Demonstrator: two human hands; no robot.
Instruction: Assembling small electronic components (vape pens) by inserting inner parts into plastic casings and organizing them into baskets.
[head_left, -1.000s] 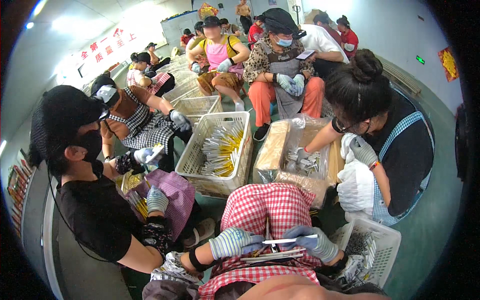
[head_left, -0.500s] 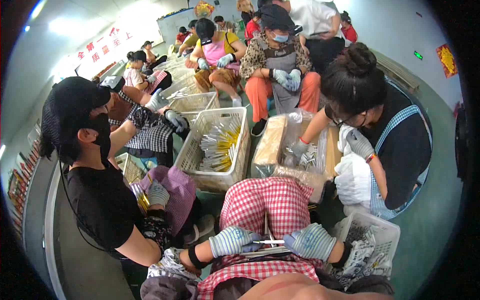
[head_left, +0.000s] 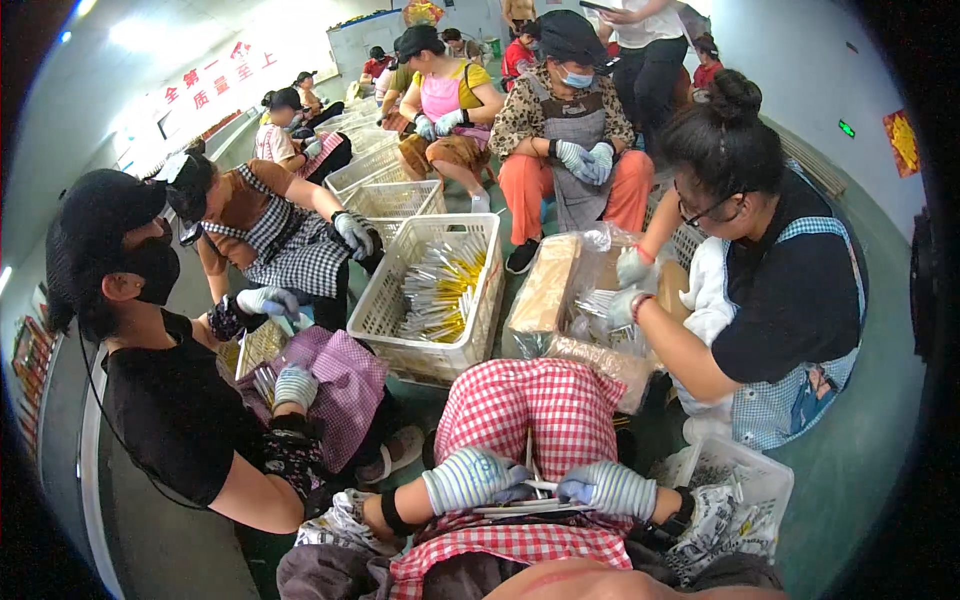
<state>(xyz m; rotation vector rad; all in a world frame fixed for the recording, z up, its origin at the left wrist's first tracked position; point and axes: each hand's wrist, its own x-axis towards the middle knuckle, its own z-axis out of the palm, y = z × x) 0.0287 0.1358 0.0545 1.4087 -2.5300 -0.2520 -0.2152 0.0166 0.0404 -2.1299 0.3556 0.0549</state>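
Over the middle of the red checked apron (head_left: 530, 410), the left hand (head_left: 478, 478) and the right hand (head_left: 610, 488) are held a little apart, both covered by striped gloves. A white stick (head_left: 541, 486) is seen between the fingertips, above the apron; its ends are hidden by the gloves, so whether it is clamped by either hand cannot be told. The fingers of both hands are curled inward, and their undersides are turned from view. More white sticks (head_left: 525, 510) are laid across the apron just below the hands, partly covered by them and too crowded to be counted. Beyond the apron, to its left, white and yellow sticks (head_left: 445, 290) are heaped in a crate (head_left: 410, 352). To the apron's right, a basket (head_left: 772, 480) is partly covered by a patterned sleeve (head_left: 715, 520), and its contents are hard to make out.
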